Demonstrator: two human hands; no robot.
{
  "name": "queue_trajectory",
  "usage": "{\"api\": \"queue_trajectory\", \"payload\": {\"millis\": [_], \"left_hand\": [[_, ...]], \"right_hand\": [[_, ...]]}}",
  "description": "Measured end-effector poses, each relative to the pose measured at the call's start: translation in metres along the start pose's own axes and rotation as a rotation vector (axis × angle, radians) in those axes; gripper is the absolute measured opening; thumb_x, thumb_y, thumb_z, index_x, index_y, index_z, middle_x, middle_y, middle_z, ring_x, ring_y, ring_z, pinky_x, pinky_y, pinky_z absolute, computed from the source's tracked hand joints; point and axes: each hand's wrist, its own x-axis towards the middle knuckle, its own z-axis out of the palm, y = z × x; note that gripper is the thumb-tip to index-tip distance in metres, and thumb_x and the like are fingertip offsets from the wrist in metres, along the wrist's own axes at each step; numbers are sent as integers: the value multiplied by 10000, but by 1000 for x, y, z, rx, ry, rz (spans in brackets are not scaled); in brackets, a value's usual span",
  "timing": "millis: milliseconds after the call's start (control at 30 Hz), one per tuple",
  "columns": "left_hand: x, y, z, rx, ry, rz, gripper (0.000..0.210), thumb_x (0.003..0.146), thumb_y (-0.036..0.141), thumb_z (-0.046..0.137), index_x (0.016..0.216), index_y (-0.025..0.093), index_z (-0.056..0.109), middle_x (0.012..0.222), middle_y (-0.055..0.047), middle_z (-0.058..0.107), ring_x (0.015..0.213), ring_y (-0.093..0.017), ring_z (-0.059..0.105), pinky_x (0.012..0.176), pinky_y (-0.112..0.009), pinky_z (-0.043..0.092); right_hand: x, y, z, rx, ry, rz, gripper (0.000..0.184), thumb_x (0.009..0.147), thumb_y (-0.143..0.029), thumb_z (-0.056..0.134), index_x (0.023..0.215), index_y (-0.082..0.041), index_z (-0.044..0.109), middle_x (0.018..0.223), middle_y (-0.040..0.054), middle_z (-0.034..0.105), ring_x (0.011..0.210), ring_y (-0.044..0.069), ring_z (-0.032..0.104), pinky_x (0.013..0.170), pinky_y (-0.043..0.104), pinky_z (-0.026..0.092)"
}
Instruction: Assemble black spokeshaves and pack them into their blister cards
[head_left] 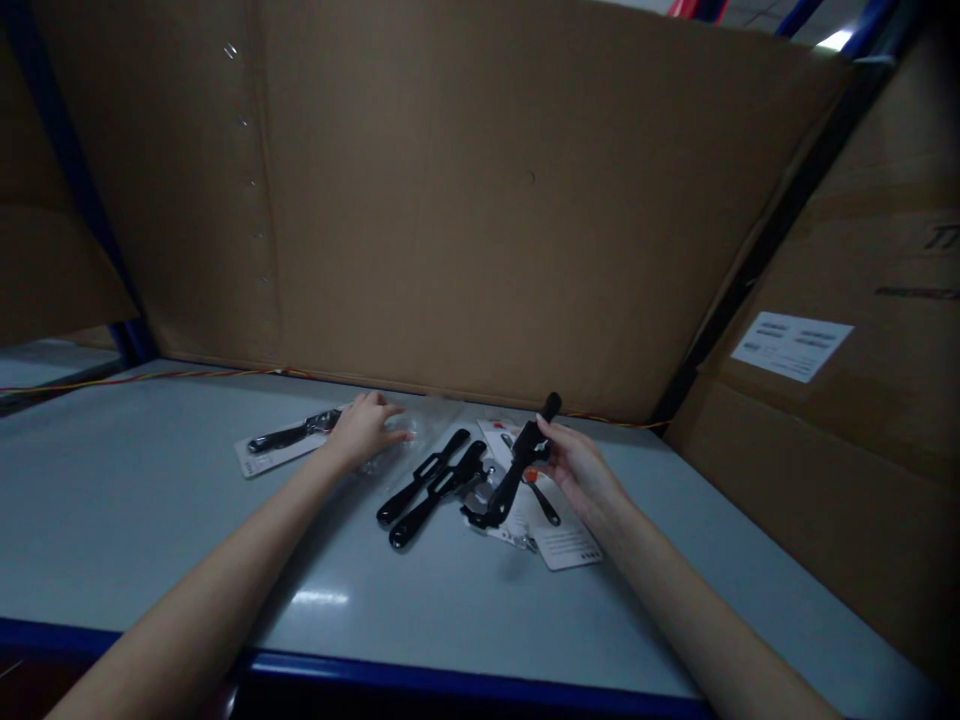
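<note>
Blue edging [450, 680] is bordering the near side of the pale surface [420, 610]. Two slotted black tools [426, 507] are lying side by side, slanting, near the middle. To their right, printed cards [571, 545] are overlapping beneath the held black tool [511, 486], which the right hand [576, 462] is gripping between thumb and fingers and tilting. The left hand [364, 432] is hovering or resting, its fingers standing apart, beside clear plastic packaging [424, 425]; contact is remaining unclear. Left of it, a carded tool [281, 438] is lying flat. Behind, thin wires [187, 374] are running along a cardboard panel [465, 200].
</note>
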Motion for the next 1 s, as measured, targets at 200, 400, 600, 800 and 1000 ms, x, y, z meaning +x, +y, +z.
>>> {"api": "queue_trajectory", "payload": {"millis": [200, 400, 600, 800, 1000], "left_hand": [[-1, 14, -18, 152, 207, 48, 408, 746, 518, 506, 990, 205, 603, 988, -112, 570, 995, -275, 475, 827, -406, 336], [-16, 74, -32, -637, -5, 86, 369, 811, 470, 426, 980, 171, 563, 854, -56, 619, 797, -177, 582, 728, -326, 440], [-30, 127, -25, -1372, -575, -48, 471, 765, 324, 552, 1185, 160, 412, 901, -89, 622, 656, -161, 636, 601, -313, 503], [-34, 119, -27, -1503, -719, -94, 614, 748, 243, 594, 1279, 199, 290, 942, -109, 626, 676, -168, 652, 657, -340, 507], [-38, 120, -39, -1540, -813, -32, 545, 707, 155, 617, 1202, 181, 392, 957, -101, 630, 727, -173, 656, 709, -349, 501]], "right_hand": [[-6, -2, 6, -17, 5, 16, 169, 658, -269, 694, 722, -132, 617, 745, 72, 669, 625, 173, 614, 440, 262, 509], [-20, -6, 22, 30, -167, 32, 168, 697, -267, 669, 798, -140, 626, 803, 59, 667, 701, 152, 621, 594, 262, 520], [-34, -2, 34, -55, -341, -18, 252, 711, -301, 648, 931, -186, 604, 914, 48, 633, 769, 164, 608, 589, 261, 488], [-28, -1, 31, -345, -351, -256, 248, 686, -306, 652, 905, -189, 630, 912, 42, 628, 846, 175, 587, 730, 293, 446], [-22, -8, 26, -665, -279, -403, 200, 713, -365, 611, 714, -166, 605, 687, 3, 568, 639, 123, 513, 581, 236, 391]]}}
